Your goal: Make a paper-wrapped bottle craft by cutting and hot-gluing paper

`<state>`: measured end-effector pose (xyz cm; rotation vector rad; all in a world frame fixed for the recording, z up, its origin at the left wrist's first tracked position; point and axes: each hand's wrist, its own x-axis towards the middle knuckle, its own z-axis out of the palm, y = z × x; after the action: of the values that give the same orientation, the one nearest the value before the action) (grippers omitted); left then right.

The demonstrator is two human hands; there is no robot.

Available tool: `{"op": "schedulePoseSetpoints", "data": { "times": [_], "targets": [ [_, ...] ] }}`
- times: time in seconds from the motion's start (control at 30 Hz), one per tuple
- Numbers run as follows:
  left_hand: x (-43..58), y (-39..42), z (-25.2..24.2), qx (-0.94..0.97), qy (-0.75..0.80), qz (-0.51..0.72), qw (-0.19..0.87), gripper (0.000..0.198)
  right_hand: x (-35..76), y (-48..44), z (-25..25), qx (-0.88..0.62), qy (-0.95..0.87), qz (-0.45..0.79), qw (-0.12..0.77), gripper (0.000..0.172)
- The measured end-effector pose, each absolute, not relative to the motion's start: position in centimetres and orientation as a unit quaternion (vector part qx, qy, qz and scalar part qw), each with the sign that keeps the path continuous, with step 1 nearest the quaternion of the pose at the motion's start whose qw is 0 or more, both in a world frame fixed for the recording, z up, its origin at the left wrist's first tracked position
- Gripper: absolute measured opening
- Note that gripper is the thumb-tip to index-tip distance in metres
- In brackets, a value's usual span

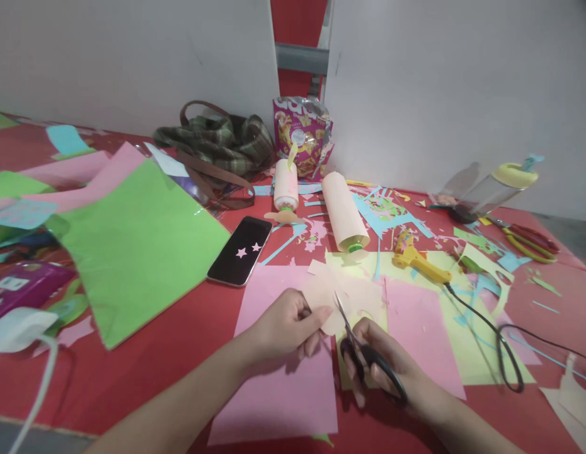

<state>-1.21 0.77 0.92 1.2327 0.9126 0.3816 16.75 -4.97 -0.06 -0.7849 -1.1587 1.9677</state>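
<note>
In the head view my left hand (pixel 297 325) pinches a piece of pale peach paper (pixel 366 291) by its near left edge. My right hand (pixel 387 359) is wrapped round the black handles of a pair of scissors (pixel 352 333). The scissor blades lie at the paper's near edge, close to my left fingertips, and look slightly parted. Beneath both hands are sheets of pink paper (pixel 278 403) and pale yellow paper (pixel 491 372). Just beyond stand two peach paper-wrapped tubes, the taller tube (pixel 343 211) leaning and the shorter tube (pixel 286 180) with a small propeller-like piece at its base.
A phone (pixel 240 251) with pink paper stars lies left, beside green sheets (pixel 146 246). A yellow glue gun (pixel 420 261) and its cord lie right. Behind are a snack bag (pixel 302 135), a plaid bag (pixel 222 142), a clear bottle (pixel 491 189) and pliers (pixel 527 239). Paper scraps surround them.
</note>
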Motion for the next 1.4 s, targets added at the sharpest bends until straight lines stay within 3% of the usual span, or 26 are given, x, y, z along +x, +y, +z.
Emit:
{"op": "schedulePoseSetpoints", "data": {
  "times": [0.5, 1.03, 1.4],
  "targets": [
    [-1.2, 1.0, 0.5, 0.502, 0.373, 0.173, 0.761, 0.036, 16.8, -5.1, -0.5, -0.307, -0.434, 0.769, 0.355, 0.036],
    [-1.1, 1.0, 0.2, 0.511, 0.349, 0.167, 0.768, 0.044, 16.7, -5.6, -0.7, -0.308, -0.420, 0.780, 0.347, 0.036],
    [-1.2, 1.3, 0.3, 0.493, 0.327, 0.144, 0.793, 0.030, 17.1, -5.5, -0.6, -0.322, -0.462, 0.751, 0.345, 0.030]
  ]
}}
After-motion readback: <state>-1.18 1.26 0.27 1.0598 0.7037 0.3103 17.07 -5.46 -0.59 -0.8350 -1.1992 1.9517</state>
